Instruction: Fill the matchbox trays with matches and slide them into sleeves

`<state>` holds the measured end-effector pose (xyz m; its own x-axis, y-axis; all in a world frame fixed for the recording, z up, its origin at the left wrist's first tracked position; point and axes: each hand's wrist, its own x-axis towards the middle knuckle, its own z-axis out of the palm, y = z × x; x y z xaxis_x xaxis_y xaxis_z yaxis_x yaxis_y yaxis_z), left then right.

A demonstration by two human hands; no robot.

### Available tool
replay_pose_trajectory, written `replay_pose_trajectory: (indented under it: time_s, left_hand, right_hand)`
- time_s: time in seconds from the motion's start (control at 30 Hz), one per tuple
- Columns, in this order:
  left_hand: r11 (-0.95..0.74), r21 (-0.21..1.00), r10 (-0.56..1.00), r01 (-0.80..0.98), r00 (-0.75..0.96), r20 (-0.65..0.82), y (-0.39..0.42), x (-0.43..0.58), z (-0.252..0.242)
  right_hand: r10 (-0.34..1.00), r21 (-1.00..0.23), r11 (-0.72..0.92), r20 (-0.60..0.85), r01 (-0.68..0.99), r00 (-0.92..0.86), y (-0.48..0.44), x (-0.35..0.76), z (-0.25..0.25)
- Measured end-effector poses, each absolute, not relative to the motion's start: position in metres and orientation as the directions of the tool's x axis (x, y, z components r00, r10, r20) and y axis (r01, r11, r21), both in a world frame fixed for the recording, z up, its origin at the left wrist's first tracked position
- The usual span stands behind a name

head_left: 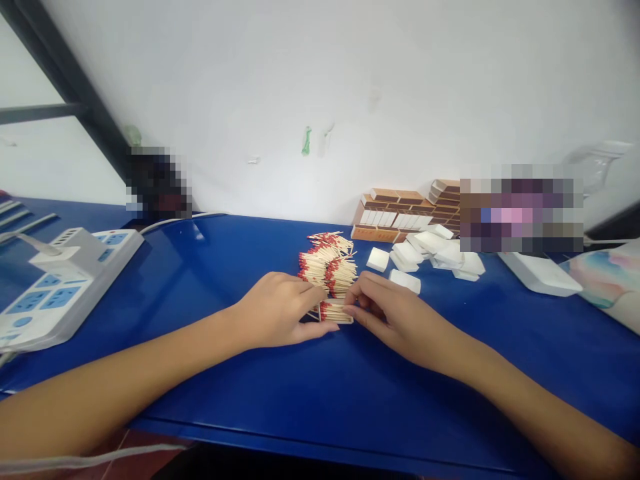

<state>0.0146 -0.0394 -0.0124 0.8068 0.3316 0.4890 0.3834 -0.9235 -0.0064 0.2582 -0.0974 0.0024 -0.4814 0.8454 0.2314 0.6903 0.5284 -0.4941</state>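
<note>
Many matches: crowded the tray I watched.
Left hand: clamped there.
White boxes: lay beyond right hand; grip unclear.
Blue table: spread to near edge.

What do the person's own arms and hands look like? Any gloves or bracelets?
No gloves: the left hand and right hand are bare. Both forearms look slim, with no sleeves, watch or bracelet showing. I see no rings either, though some fingers are hidden.

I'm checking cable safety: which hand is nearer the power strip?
Left. The left hand is to the right of the power strip, at the match tray; the right hand is farther right, at the tray's right end.
</note>
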Motion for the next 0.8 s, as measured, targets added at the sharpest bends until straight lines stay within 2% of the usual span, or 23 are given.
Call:
replay_pose_trajectory:
  time_s: [0.27,0.5,0.8]
  left_hand:
    - [-0.932,-0.033,0.298,0.361,0.815,0.497,-0.0423,0.0147,-0.0119]
    - [-0.959,-0.033,0.228,0.283,0.830,0.509,-0.0417,0.0154,-0.0098]
    - [-0.963,-0.013,0.212,0.268,0.790,0.576,-0.0357,0.0147,-0.0123]
  right_hand:
    - [0.817,-0.402,0.575,0.236,0.713,-0.526,-0.0986,0.2590,-0.0014]
    - [0.804,-0.384,0.594,0.262,0.707,-0.533,-0.1000,0.2580,-0.0015]
    - [0.802,-0.347,0.593,0.330,0.726,-0.498,-0.1014,0.2566,-0.0030]
